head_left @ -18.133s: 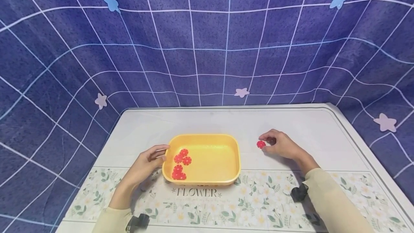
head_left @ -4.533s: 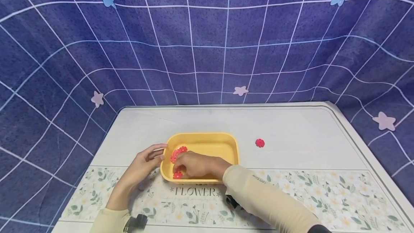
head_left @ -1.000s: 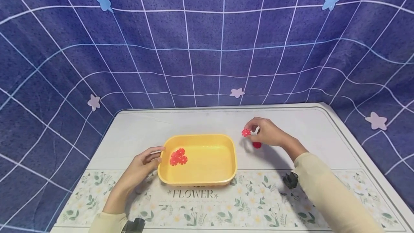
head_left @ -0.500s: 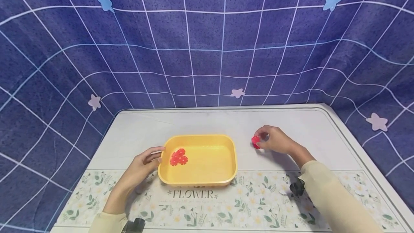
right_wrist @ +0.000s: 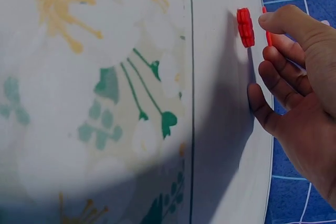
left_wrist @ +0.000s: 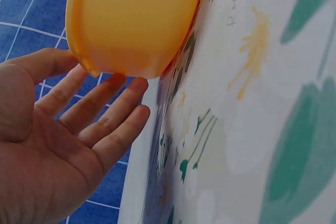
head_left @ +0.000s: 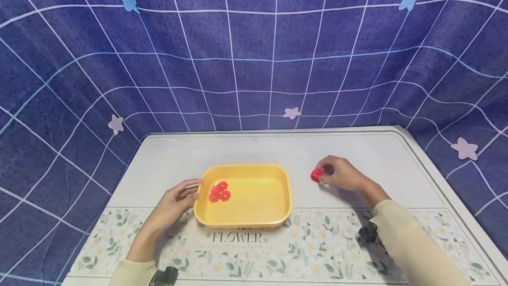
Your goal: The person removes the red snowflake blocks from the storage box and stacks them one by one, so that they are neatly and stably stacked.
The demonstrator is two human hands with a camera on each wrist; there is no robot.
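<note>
My right hand (head_left: 344,174) pinches a red flower-shaped disc (right_wrist: 268,29) between thumb and fingertips, on edge. Close by it in the right wrist view, a short stack of similar red discs (right_wrist: 245,27) sits on the white table. From above, held disc and stack overlap as one red cluster (head_left: 316,174). Against the left end of a yellow tray (head_left: 243,224), my left hand (head_left: 174,204) rests its fingertips at rim and outer wall, fingers mostly straight in the left wrist view. Inside the tray, several red flower discs (head_left: 219,192) lie bunched at the left.
A white table mat (head_left: 254,149) with a floral band and the word FLOWER lies under everything. Behind and beside it hangs a blue gridded cloth (head_left: 254,74) with stars. Black wrist straps (head_left: 368,232) sit at both sleeves.
The tray's lower-left group of discs is gone, after the right hand reached in there. Since a second ago, the right hand has brought its disc right and down to the stack. Left hand unmoved.
</note>
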